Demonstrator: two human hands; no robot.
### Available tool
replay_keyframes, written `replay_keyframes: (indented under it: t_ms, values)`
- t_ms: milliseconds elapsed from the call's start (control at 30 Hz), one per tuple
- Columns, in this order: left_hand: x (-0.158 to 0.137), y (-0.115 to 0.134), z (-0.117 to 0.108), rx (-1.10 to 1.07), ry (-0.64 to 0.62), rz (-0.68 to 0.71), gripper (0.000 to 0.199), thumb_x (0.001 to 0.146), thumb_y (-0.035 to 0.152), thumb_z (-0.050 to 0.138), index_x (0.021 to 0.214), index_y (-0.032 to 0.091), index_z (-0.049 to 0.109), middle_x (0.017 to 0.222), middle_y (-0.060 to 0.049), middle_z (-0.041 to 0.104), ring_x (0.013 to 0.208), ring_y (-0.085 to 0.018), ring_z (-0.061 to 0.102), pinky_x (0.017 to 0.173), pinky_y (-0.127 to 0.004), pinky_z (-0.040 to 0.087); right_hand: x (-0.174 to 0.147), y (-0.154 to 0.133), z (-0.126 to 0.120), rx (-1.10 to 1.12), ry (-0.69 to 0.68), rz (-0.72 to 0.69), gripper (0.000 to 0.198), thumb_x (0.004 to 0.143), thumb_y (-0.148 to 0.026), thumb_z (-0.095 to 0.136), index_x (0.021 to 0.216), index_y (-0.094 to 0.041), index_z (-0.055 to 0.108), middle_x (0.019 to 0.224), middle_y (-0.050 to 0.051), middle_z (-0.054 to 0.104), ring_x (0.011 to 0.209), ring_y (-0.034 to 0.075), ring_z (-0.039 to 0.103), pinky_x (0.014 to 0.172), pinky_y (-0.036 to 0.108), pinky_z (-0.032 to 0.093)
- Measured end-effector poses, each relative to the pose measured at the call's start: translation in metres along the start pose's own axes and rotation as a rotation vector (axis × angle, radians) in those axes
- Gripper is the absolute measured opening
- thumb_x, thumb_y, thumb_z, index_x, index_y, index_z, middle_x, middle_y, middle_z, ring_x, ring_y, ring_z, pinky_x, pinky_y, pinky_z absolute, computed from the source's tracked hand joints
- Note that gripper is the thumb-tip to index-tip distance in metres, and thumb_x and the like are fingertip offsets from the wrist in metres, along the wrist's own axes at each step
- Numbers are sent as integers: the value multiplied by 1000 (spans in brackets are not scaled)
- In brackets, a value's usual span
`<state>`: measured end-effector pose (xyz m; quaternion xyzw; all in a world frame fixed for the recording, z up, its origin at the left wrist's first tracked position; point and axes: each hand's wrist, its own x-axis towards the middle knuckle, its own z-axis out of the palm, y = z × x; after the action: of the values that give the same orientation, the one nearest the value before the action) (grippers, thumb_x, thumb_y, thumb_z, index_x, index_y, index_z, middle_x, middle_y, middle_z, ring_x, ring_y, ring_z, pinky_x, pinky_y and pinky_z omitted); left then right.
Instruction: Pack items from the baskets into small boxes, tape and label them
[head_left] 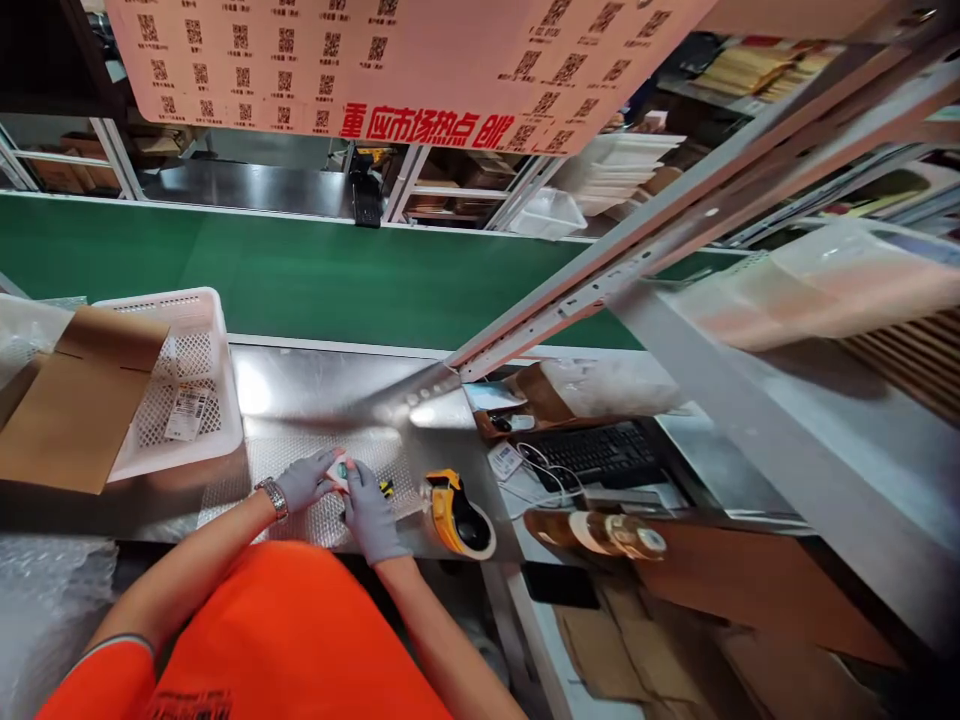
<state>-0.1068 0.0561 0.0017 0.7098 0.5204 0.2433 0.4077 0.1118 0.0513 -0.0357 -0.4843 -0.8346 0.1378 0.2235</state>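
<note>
My left hand (306,482), in a grey glove, pinches one side of a small white box-like item (341,469) with a teal patch and reddish edges. From the other side my right hand (372,515), also gloved, grips the same item. Its exact kind is too small to make out. Beneath both hands a sheet of bubble wrap (281,455) lies flat on the metal table (300,385). Just beyond my right hand, a small black and yellow object (387,489) is partly hidden. A yellow tape dispenser (450,505) rests farther right.
At left, an open cardboard box (82,400) overlaps a white plastic basket (232,400) with a labelled packet (186,413) inside. A green conveyor belt (322,285) runs behind the table. To the right are a metal post (540,300), a keyboard (600,452) and a bottle (592,533).
</note>
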Motion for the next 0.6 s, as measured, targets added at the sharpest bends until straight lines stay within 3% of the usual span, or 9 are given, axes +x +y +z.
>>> replay_keyframes:
  t_ms: [200, 333, 400, 500, 600]
  values:
    - [3, -1, 4, -50, 35, -33, 50, 105, 22, 62, 155, 22, 66, 157, -13, 74, 140, -28, 74, 129, -45, 54, 3, -7, 13, 13, 11, 115, 71, 100, -5, 47, 170, -17, 57, 152, 25, 72, 135, 34, 73, 115, 58, 66]
    - [6, -1, 2, -6, 14, -57, 45, 102, 21, 64, 146, 24, 69, 147, -12, 78, 133, -30, 76, 121, -46, 60, -16, 14, 12, 211, 31, 128, 83, 97, -18, 57, 179, -18, 41, 173, 23, 57, 160, 34, 59, 131, 59, 54]
    - [6, 2, -3, 35, 13, -41, 46, 100, 21, 68, 146, 25, 68, 146, -12, 77, 132, -30, 76, 120, -47, 61, -29, 30, 13, 266, 61, 248, 90, 94, -24, 59, 181, -18, 34, 178, 20, 53, 167, 34, 50, 136, 58, 48]
    - [9, 17, -15, 183, 53, 66, 67, 91, 27, 83, 155, 22, 64, 168, -19, 61, 155, -37, 61, 131, -55, 51, -39, 45, 19, 190, 15, 570, 83, 91, -24, 56, 173, -15, 46, 169, 21, 62, 164, 35, 53, 136, 55, 46]
    - [17, 45, -24, 434, -41, 245, 103, 74, 31, 102, 166, 21, 56, 185, -24, 40, 173, -48, 34, 140, -65, 34, -32, 46, 27, 45, -122, 779, 70, 98, -31, 59, 163, -5, 56, 163, 30, 64, 154, 40, 62, 130, 52, 49]
